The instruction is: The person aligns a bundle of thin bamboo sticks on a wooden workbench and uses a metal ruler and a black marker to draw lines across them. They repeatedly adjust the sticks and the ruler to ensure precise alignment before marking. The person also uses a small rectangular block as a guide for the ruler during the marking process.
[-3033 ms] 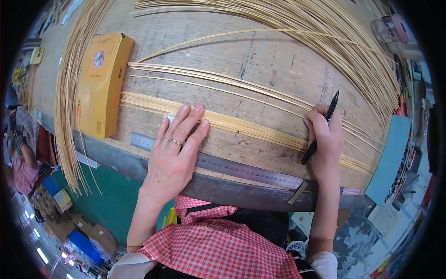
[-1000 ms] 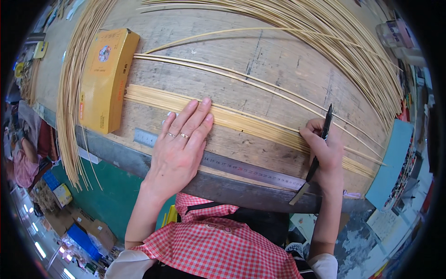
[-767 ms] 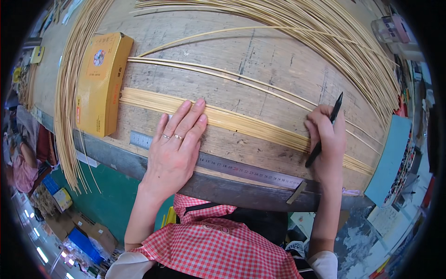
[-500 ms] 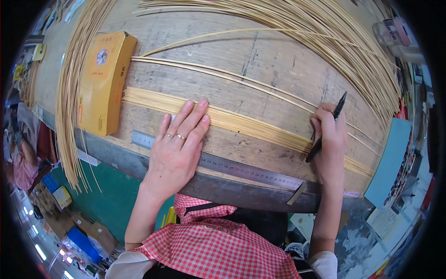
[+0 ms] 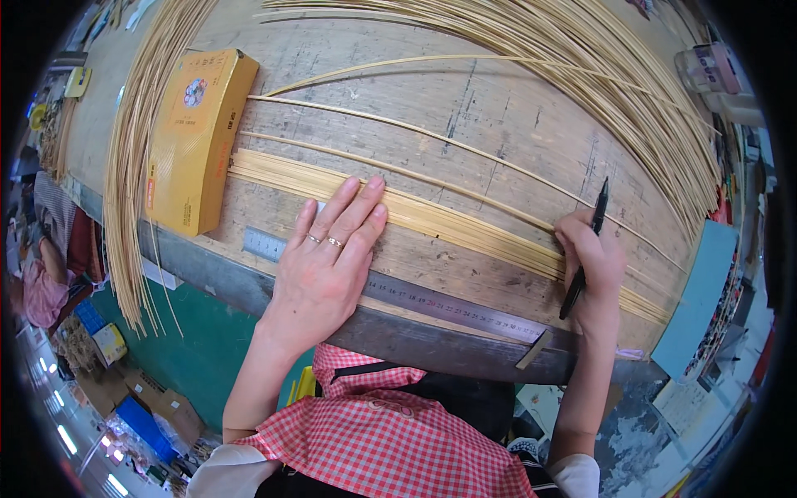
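Fingers (image 5: pixel 365 199) of the left hand (image 5: pixel 324 270) are laid out straight and slightly parted, palm down, their tips rested on a flat row of pale strips (image 5: pixel 465 232) (two rings are worn on that hand), and nothing is seen to be gripped there. By the right hand (image 5: pixel 594 261), whose fingers are curled in, a black pen (image 5: pixel 601 207) is held at a slant, one end pointed toward the far side of the table (image 5: pixel 515 108). At its thumb and forefinger a lower loose strip (image 5: pixel 398 170) is met; whether it is pinched or merely touched cannot be told.

The row is stretched crosswise over the worn wood, from beside a yellow box (image 5: pixel 187 166) on the left, under the left fingertips, past the right hand and toward a blue-green block (image 5: pixel 697 303). Beyond the lower loose strip, an upper loose strip (image 5: pixel 415 129) is set well apart from the row.

Along the near edge, a steel ruler (image 5: pixel 457 309) is partly covered by the left hand. Beside the box, a long bundle of thin sticks (image 5: pixel 129 183) is draped over the edge; at the far right, a larger sheaf (image 5: pixel 631 100) is fanned across the surface. A red-and-white checked apron (image 5: pixel 390 440) is worn.
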Motion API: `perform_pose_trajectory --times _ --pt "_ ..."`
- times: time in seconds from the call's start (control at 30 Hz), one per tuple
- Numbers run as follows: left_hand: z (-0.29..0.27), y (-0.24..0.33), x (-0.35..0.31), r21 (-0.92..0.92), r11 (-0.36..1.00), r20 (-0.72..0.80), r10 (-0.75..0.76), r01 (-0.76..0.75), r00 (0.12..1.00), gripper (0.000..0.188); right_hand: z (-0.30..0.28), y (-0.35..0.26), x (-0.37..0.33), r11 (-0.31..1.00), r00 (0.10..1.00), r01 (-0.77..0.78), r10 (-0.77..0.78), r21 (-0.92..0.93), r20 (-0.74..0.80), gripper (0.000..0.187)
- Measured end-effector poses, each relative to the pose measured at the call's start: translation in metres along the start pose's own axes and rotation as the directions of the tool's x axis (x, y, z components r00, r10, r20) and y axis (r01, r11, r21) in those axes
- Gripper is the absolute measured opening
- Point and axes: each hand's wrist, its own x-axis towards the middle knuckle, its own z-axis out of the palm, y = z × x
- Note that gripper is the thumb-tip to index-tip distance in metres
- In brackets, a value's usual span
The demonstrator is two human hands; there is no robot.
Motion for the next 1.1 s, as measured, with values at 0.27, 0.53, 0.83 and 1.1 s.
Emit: perform_pose_trajectory --times 0.27,0.53,0.83,1.1 --pt "-0.001 0.001 0.0 -0.009 1.0 0.011 -0.011 0.012 1.0 0.052 -0.007 -0.01 0.001 0.994 0.988 -0.104 0.101 0.023 0.113 0.027" --pt "0.0 0.002 0.001 0.001 1.0 0.004 -0.019 0.019 1.0 0.049 0.0 -0.009 0.021 0.977 0.99 -0.051 0.022 -0.206 -0.142 0.019" --pt "0.001 0.001 -0.001 -0.049 0.999 0.012 -0.02 0.021 1.0 0.062 -0.006 0.001 0.014 0.997 0.999 -0.054 0.053 -0.063 -0.011 0.017" --pt "0.0 0.002 0.0 -0.048 0.999 0.015 -0.024 0.025 1.0 0.06 -0.009 0.003 0.004 1.0 0.999 0.029 -0.028 -0.01 0.027 0.023"
